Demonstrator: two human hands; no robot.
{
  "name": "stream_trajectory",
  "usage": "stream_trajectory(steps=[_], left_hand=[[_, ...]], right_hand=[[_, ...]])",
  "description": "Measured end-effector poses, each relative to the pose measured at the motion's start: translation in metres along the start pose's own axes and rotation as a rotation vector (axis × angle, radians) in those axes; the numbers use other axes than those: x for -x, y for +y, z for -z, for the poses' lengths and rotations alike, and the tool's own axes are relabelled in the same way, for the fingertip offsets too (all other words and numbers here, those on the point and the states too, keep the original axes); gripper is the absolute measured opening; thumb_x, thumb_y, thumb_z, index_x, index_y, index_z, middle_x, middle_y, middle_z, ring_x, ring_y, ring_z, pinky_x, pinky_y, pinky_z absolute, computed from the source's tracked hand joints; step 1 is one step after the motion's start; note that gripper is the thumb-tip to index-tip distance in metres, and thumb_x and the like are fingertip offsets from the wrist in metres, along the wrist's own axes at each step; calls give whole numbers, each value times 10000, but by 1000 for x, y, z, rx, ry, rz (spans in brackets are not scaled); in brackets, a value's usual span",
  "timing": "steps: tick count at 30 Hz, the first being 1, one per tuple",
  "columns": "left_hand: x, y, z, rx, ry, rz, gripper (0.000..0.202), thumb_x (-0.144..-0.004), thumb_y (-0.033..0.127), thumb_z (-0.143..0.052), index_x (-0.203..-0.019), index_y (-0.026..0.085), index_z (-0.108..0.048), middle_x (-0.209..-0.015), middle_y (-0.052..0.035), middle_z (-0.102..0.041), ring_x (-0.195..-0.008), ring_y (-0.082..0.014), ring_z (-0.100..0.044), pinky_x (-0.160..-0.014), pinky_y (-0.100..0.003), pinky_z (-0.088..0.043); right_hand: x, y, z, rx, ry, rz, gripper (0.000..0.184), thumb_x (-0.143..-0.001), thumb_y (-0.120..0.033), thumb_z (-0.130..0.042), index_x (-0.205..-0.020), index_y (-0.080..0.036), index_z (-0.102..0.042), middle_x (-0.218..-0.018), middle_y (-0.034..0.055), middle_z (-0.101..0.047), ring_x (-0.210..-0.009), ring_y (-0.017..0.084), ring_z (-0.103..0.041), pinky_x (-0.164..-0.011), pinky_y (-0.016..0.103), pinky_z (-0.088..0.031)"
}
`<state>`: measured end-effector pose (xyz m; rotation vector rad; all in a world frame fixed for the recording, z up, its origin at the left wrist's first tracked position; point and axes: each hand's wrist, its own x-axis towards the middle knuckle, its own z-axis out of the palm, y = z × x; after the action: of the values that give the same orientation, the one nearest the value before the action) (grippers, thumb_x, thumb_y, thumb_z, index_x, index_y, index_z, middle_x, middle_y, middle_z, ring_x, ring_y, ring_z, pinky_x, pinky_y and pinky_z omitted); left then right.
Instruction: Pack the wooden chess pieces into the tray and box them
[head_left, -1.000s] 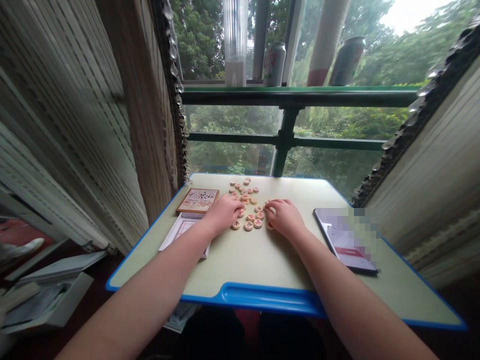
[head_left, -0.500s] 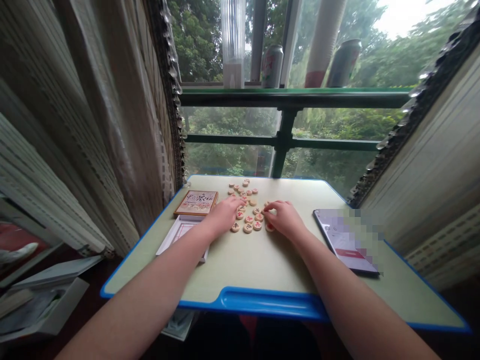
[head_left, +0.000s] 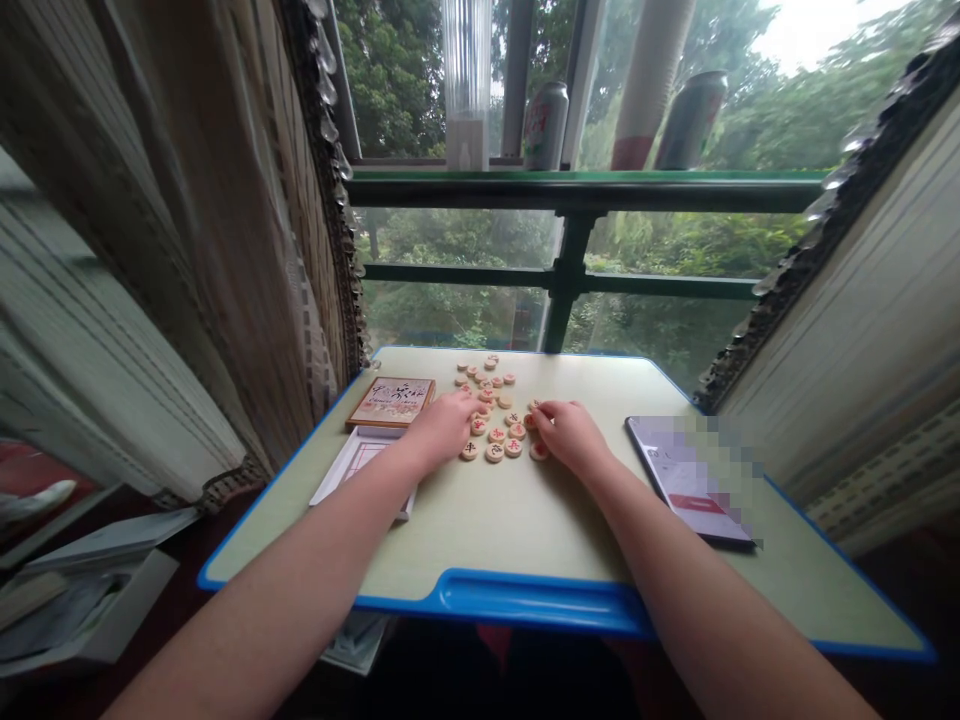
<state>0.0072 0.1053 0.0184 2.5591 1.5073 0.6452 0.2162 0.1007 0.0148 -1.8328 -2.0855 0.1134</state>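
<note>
Round wooden Chinese chess pieces [head_left: 494,453] with red or black characters lie scattered across the middle of the table [head_left: 517,520]. At their left side is my left hand [head_left: 444,428], its fingers bent and close together, the tips among the pieces. What it grips, if anything, is hidden. On the right my right hand [head_left: 570,434] pinches at a Chinese chess piece [head_left: 531,421], with thumb and index finger at its edge. Another piece [head_left: 538,451] with a red mark rests just below that hand. Several pieces reach toward the table's far edge.
Left of the pieces lie a decorated box lid [head_left: 391,401] and an open white box tray [head_left: 328,490]. A dark-edged tablet-like panel [head_left: 679,470] lies at right. Behind stands a green railing [head_left: 465,190] bearing cans [head_left: 546,126] and cups. A blue groove [head_left: 540,600] lines the front edge.
My right hand has shifted very slightly, showing more of the pieces by its fingertips. The left hand stays nearly in place. The camera view has tilted a little.
</note>
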Motion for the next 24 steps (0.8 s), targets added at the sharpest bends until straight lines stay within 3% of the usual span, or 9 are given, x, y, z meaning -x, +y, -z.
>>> stream_trajectory(steps=[10,16,21,24], left_hand=[[2,4,3,-77,-39,21,330,-814,122,-419,-1028,172,-665,-1068,-97,-652,-971,-223,-594,-874,-343,-479],[-1,-4,0,-124,42,88,419,-789,104,-439,-1180,144,-585,-1200,-127,-602,-1144,-230,-516,-990,-350,-403],[-1,-12,-3,-130,-52,142,460,-902,396,-354,-1244,138,-524,-1273,-149,-564,-1191,-259,-501,-994,-389,-385],[-2,-14,-4,-118,-71,126,515,-907,465,-315,-1266,144,-497,-1307,-151,-538,-1213,-259,-489,-991,-385,-383]], right_hand=[[1,-1,2,63,-1,9,307,-902,-340,-423,-821,-204,-685,-866,64,-702,-823,197,-574,-662,272,-368],[2,-1,3,52,-6,-15,323,-907,-327,-398,-838,-201,-687,-855,68,-698,-779,186,-592,-652,271,-373],[4,0,3,63,85,22,307,-899,-318,-411,-907,-203,-695,-942,71,-687,-866,202,-573,-754,289,-386],[9,-5,6,33,119,57,305,-898,-316,-415,-928,-204,-697,-980,69,-680,-904,199,-565,-800,287,-390]])
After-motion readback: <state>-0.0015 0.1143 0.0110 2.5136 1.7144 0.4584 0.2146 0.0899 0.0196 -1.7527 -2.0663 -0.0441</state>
